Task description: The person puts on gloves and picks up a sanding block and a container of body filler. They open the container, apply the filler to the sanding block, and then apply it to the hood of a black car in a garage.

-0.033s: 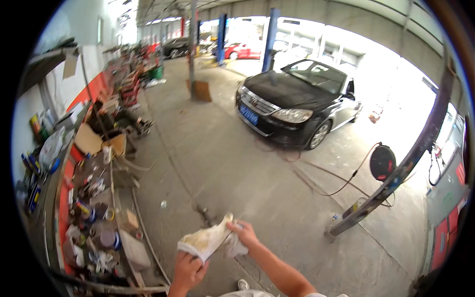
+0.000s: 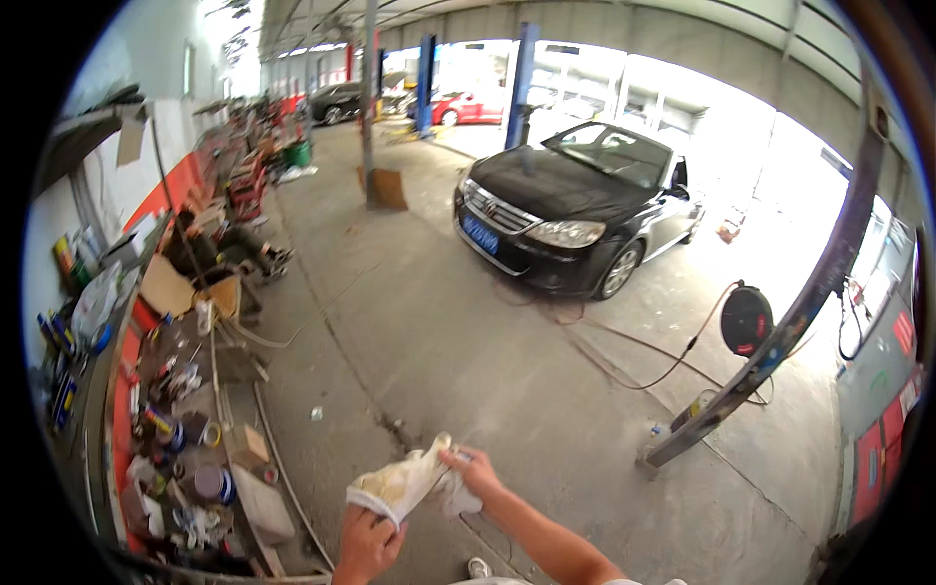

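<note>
A white knitted work glove with yellowish-beige staining [image 2: 395, 487] is hanging in the air between the person's two hands, above the grey concrete floor [image 2: 546, 419]. The bare left hand [image 2: 370, 541] is gripping the glove's cuff; whether any fingertips are reaching inside the cuff is not showing. The bare right hand [image 2: 475, 475] is gripping the narrower far end, and a crumpled white cloth piece [image 2: 458, 497], possibly a second glove, is dangling just below that hand.

For handling this well, keeping both grips firm but light would be serving best: the left thumb and fingers spreading the cuff evenly, the right pinching only the end, so that the knit is staying straight rather than twisting. Keeping the dangling piece apart from the cuff would be preventing a tangle.

Left of the hands, along the right edge of the cluttered worktop, a small tan cardboard box [image 2: 251, 446] is sitting; a round tin with a blue side [image 2: 213, 483] is standing further in from that edge. Beyond, a black sedan [image 2: 546, 210] is facing the hands, and a black round reel [image 2: 747, 320] is hanging near a slanting-looking metal post [image 2: 760, 375].
</note>
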`<state>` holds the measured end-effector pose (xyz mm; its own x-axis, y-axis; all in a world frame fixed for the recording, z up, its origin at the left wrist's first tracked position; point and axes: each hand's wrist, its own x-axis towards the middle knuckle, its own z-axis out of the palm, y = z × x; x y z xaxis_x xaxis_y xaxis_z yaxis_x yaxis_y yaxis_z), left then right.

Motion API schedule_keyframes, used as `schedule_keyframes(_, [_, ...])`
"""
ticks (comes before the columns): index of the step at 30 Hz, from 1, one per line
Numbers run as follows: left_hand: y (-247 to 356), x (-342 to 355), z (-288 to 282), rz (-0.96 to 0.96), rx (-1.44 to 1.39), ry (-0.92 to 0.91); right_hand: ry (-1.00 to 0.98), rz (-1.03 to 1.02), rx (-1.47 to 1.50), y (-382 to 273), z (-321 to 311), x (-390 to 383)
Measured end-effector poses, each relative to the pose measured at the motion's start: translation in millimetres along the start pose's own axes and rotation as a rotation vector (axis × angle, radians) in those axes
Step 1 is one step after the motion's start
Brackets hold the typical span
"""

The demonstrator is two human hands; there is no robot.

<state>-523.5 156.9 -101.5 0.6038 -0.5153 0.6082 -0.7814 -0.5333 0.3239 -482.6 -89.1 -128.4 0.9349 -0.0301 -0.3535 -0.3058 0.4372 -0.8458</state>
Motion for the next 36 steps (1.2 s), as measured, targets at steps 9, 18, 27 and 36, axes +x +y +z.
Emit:
schedule_keyframes(9, [-77.3,-110.7,115.7,-0.917,-1.537,0.325,-0.388,-0.032,0.210,4.7,29.4,-28.6])
schedule_keyframes(18, [-41.1,-77.0,95.9,-0.798,-1.644,0.065,-0.235,-0.076,0.311,43.4,-15.2,-8.5])
schedule_keyframes(27, [-37.0,-36.3,56.6,-0.693,-0.588,0.120,-0.055,-0.264,-0.728,62.7,-29.7,-11.4])
schedule_keyframes(36, [-39.8,-27.0,45.0,-0.883,-0.836,-0.219,-0.387,-0.221,-0.836,45.2,1.5,-20.8])
